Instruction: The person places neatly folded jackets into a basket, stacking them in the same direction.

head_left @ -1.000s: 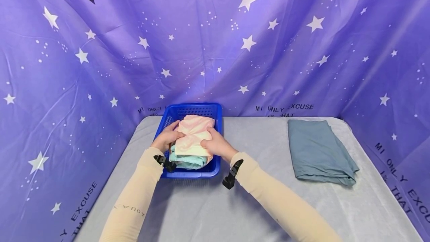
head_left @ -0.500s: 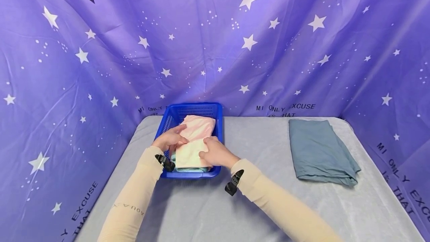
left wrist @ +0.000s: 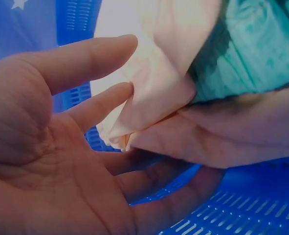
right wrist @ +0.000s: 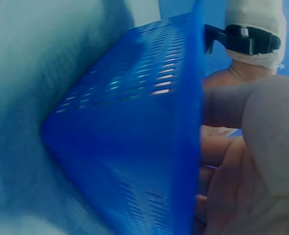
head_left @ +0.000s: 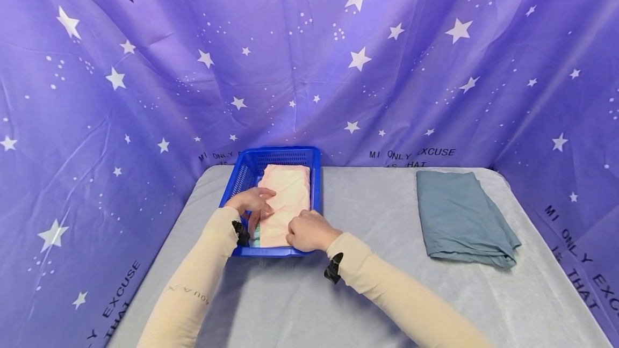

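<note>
A folded pale pink cloth point(head_left: 290, 189) lies on top of the pile inside a blue plastic basket point(head_left: 278, 252). Under it a bit of teal cloth point(left wrist: 254, 54) shows, plainest in the left wrist view. My left hand point(head_left: 252, 200) reaches over the basket's left side, its fingers spread and fairly straight against the pink cloth's edge. At the near right corner my right hand point(head_left: 311, 231) has bent fingers at the pink cloth. From the right wrist, the basket's rim hides those fingertips, so their hold on the cloth cannot be made out.
A folded grey-blue cloth point(head_left: 461, 219) lies on the right of the grey covered table point(head_left: 367, 283). Purple star-printed curtains point(head_left: 300, 69) hang behind and at both sides. The basket stands near the table's back edge, left of the middle.
The pink cloth's near part has come down toward the basket's front, covering most of the teal cloth. My right hand moved nearer and its fingers bent; my left thumb and fingers loosened from the cloth.
</note>
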A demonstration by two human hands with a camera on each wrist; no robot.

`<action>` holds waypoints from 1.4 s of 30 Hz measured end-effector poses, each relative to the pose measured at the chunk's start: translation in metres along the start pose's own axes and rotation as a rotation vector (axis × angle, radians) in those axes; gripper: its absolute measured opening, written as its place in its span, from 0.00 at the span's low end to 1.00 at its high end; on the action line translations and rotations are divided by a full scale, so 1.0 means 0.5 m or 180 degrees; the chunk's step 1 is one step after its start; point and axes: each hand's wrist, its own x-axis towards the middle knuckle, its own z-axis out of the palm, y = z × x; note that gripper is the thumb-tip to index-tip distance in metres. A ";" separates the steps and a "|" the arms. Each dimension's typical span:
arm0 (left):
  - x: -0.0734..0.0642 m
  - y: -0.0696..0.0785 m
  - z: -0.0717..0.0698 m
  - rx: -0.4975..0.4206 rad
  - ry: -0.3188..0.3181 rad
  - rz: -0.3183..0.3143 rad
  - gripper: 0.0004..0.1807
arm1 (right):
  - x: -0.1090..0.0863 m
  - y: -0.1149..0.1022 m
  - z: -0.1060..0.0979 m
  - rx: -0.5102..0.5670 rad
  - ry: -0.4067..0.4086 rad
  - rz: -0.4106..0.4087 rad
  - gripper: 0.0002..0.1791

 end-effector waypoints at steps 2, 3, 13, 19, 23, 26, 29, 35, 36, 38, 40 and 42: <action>0.000 0.001 0.001 0.0026 0.0011 -0.0054 0.37 | -0.002 0.002 0.003 -0.0063 -0.0030 -0.0026 0.19; 0.000 0.001 0.001 0.0032 0.0019 -0.0075 0.37 | -0.003 0.003 0.004 -0.0102 -0.0046 -0.0036 0.19; 0.006 0.008 0.003 0.0053 -0.0048 -0.0114 0.36 | -0.007 0.013 0.007 -0.0439 -0.0174 -0.0136 0.18; -0.003 0.019 0.002 0.0205 -0.0052 -0.0113 0.36 | -0.009 0.018 0.007 -0.0600 -0.0141 -0.0221 0.19; -0.028 0.040 0.001 0.0630 0.0125 0.0069 0.33 | -0.017 0.023 0.008 -0.0354 0.0157 -0.0342 0.15; -0.049 0.060 -0.003 0.0976 0.0334 0.0381 0.31 | -0.028 0.033 0.007 0.0012 0.0516 -0.0494 0.12; -0.069 0.080 -0.007 0.1026 0.0598 0.0659 0.29 | -0.043 0.053 -0.002 0.0518 0.0893 -0.0590 0.13; -0.103 0.114 0.009 0.0658 0.1260 0.1118 0.22 | -0.099 0.121 -0.036 0.1648 0.1383 -0.0310 0.10; -0.106 0.119 0.017 0.0588 0.1363 0.1207 0.20 | -0.109 0.136 -0.041 0.1773 0.1426 -0.0214 0.09; -0.107 0.131 0.036 0.0404 0.1542 0.1409 0.19 | -0.128 0.167 -0.049 0.1927 0.1512 -0.0016 0.10; -0.107 0.146 0.059 0.0151 0.1664 0.1631 0.18 | -0.148 0.199 -0.056 0.1951 0.1655 0.0110 0.09; -0.104 0.162 0.088 -0.0158 0.1760 0.1855 0.16 | -0.170 0.231 -0.062 0.1982 0.1819 0.0255 0.09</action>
